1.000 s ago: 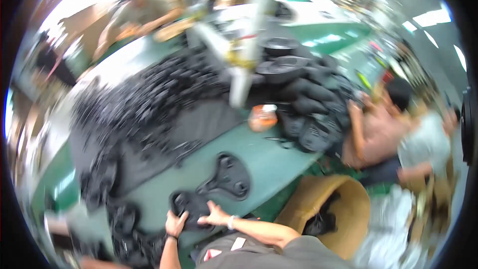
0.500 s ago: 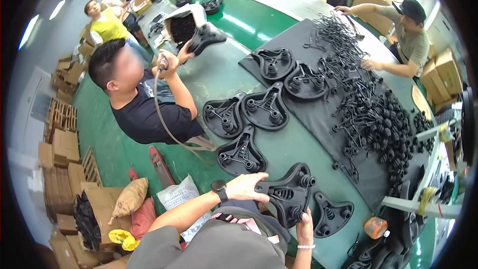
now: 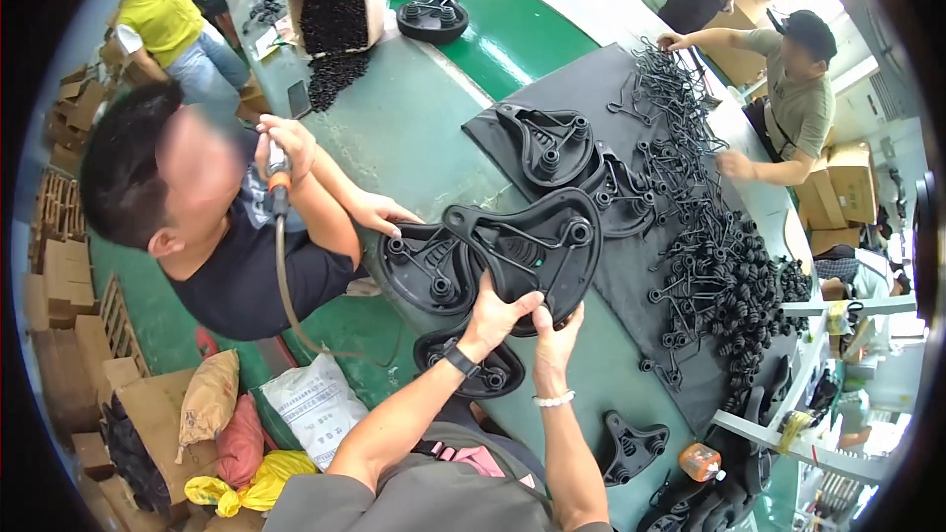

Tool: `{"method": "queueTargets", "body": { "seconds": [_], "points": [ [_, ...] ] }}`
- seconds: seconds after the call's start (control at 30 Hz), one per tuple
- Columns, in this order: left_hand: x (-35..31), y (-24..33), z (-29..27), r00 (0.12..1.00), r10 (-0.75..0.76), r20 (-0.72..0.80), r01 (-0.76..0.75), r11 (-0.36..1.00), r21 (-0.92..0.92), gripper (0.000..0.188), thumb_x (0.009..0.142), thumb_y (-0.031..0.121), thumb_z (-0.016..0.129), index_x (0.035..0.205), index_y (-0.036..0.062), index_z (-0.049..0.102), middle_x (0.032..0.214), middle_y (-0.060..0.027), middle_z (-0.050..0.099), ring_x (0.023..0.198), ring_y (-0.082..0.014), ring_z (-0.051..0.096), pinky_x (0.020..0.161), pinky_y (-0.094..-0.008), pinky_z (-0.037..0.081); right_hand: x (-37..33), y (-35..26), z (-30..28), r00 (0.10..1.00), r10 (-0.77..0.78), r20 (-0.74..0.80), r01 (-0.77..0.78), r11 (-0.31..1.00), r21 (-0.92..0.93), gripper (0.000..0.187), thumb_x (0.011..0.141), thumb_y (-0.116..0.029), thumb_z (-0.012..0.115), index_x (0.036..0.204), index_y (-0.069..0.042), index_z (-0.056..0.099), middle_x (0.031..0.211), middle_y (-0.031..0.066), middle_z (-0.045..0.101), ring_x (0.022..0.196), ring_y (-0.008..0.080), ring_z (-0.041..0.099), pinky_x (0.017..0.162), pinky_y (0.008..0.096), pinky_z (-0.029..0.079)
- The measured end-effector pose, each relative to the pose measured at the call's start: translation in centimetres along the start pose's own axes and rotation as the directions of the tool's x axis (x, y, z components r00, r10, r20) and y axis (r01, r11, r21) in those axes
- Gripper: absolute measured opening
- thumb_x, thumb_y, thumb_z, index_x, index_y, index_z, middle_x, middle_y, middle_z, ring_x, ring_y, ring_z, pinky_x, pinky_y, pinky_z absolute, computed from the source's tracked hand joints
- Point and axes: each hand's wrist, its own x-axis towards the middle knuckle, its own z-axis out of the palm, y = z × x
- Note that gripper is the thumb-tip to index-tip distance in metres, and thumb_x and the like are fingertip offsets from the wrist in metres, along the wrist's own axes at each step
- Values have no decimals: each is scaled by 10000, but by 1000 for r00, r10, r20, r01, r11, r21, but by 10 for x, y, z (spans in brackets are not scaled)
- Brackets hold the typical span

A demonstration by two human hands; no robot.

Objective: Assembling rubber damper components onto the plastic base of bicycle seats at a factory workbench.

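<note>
A black bicycle saddle point(image 3: 557, 271), turned with its underside up, shows a bent metal frame and coil springs. My left hand point(image 3: 493, 320) grips its near edge, and my right hand point(image 3: 557, 340) closes on the same edge just to the right. Behind it on the left lies another upturned saddle point(image 3: 424, 271), partly covered by mine, with a co-worker's hand touching it. A further saddle point(image 3: 478, 374) sits below my left wrist. Two more, a far saddle point(image 3: 544, 143) and a partly hidden saddle point(image 3: 626, 197), rest beyond mine on the bench.
At left, a co-worker holds a hosed power screwdriver point(image 3: 279, 172). A box of small black parts point(image 3: 340, 25) spills onto the bench. Wire frames point(image 3: 680, 177) and springs point(image 3: 759, 286) heap on a dark sheet. An orange bottle point(image 3: 701, 463) lies near a small saddle point(image 3: 634, 445).
Both my hands have carried the saddle forward and left, over the other saddles. The co-worker at left no longer holds a saddle in the air and now touches one on the bench.
</note>
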Motion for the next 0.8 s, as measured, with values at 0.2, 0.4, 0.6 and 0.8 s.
{"method": "queueTargets", "body": {
  "seconds": [0.2,0.4,0.6,0.8],
  "points": [
    [29,10,-22,1000,29,-9,-29,999,-39,800,791,274,926,1364,-49,471,1217,-109,639,1098,-183,612,981,-335,523,2,-13,39,999,39,-18,-40,994,-106,1118,814,-255,883,1614,21,152,1538,184,400,1375,288,458,1176,391,355],
    [54,2,-45,999,41,-20,-43,996,-79,872,736,401,955,1327,-58,508,1191,-99,652,1051,-172,626,950,-318,529,13,-6,47,995,104,3,-99,950,-296,1172,797,-304,895,1612,43,126,1527,208,422,1387,310,462,1182,409,358],
    [71,13,-74,1000,6,-23,-6,1000,27,1015,696,445,961,1417,-59,456,1252,-143,656,1135,-224,644,1008,-346,511,87,-49,77,996,89,5,-81,931,-357,1152,829,-255,866,1625,44,89,1515,211,447,1336,264,500,1123,360,415],
    [128,43,-113,997,64,-38,-55,978,202,1028,674,457,964,1436,-36,482,1296,-171,662,1198,-263,642,1061,-380,485,159,-34,131,943,216,253,-128,937,-325,1030,818,-302,872,1577,36,264,1456,181,536,1284,267,556,1073,363,468]
  ]
}}
